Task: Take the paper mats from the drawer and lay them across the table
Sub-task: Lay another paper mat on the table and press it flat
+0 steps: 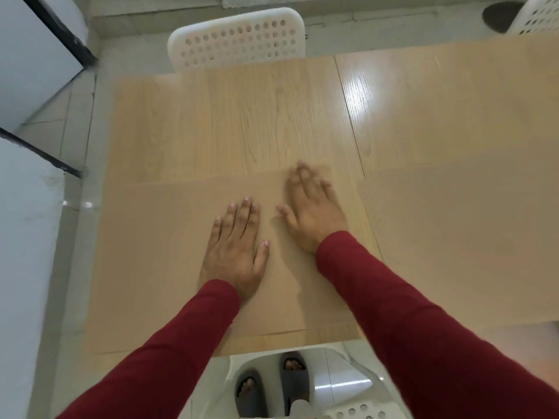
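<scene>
A brown paper mat (157, 252) lies flat on the near left part of the light wooden table (257, 122). My left hand (236, 240) rests flat on this mat with straight fingers. My right hand (311, 207) lies palm down on the same mat a little farther in; it is blurred. A second paper mat (462, 246) covers the near right part of the table. A third paper mat (459, 98) lies across the far right. Both arms wear dark red sleeves. No drawer is in view.
A white perforated chair (239, 37) stands at the table's far side, and another white chair (538, 16) shows at the top right. A white chair (357, 412) is below me by my slippered feet. White cabinet panels (27, 71) stand at the left.
</scene>
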